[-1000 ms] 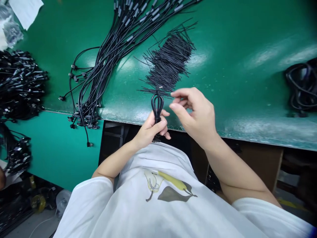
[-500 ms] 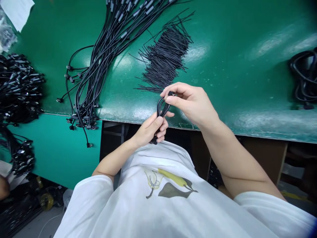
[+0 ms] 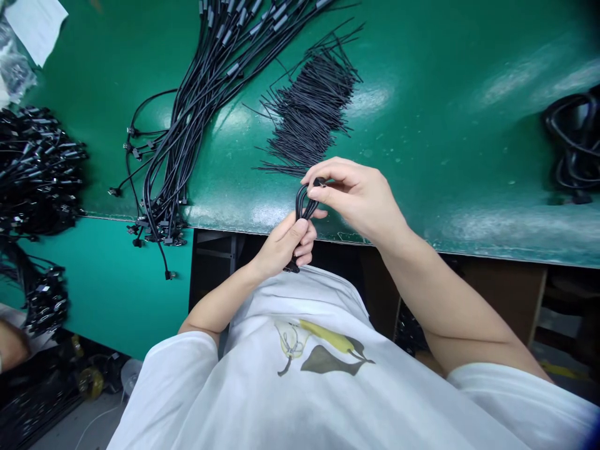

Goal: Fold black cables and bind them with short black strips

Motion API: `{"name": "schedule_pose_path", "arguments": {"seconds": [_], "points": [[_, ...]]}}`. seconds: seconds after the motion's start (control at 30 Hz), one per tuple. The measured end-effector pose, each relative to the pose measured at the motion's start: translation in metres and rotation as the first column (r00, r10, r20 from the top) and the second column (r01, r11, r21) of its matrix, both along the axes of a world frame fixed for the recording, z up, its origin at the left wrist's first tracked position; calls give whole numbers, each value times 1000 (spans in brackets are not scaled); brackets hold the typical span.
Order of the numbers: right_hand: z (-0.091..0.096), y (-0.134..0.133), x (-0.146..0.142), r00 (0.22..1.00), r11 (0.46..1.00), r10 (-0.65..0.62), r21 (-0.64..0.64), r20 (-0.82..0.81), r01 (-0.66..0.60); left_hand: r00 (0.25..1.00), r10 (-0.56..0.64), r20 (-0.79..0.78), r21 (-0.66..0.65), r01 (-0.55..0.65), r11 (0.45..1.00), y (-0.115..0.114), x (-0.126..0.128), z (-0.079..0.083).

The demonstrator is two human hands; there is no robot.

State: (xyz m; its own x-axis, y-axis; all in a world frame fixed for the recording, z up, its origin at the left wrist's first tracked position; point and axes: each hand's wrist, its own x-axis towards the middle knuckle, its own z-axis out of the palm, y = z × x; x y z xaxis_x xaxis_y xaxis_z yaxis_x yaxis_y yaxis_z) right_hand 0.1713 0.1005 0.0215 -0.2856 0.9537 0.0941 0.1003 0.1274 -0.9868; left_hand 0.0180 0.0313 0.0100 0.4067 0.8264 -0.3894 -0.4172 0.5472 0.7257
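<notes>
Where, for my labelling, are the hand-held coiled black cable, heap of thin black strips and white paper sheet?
Hand-held coiled black cable (image 3: 310, 209), head view: loop's right side.
Heap of thin black strips (image 3: 313, 106), head view: middle.
White paper sheet (image 3: 39, 27), head view: middle.

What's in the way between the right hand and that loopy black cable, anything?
Nothing visible. The right hand is at the looped cable, holding its upper end, and the left hand holds it lower down. The thin black strips lie beyond them on the green table, not between.

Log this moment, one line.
left grip: closed around looped black cable | right grip: pinching its upper end | beyond: pile of thin black strips
</notes>
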Motion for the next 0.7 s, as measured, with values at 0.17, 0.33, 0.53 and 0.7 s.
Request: {"name": "schedule_pose_path", "arguments": {"seconds": [0.17,0.33,0.53,0.7], "points": [[-11,1,1,1000,1000,18,10,-22,-18,1000,8,-15,-8,-8,1000,1,3,-2],[-18,-2,12,967,962,-55,273,247,-15,997,-59,-52,-20,58,998,6,0,-3],[-20,-26,39,603,632,-88,512,793,-581,855,-473,-214,-44,475,879,19,-3,-4],[-41,-36,109,434,738,-229,447,871,-506,818,-507,-272,-25,521,853,30,-6,-9]]}}
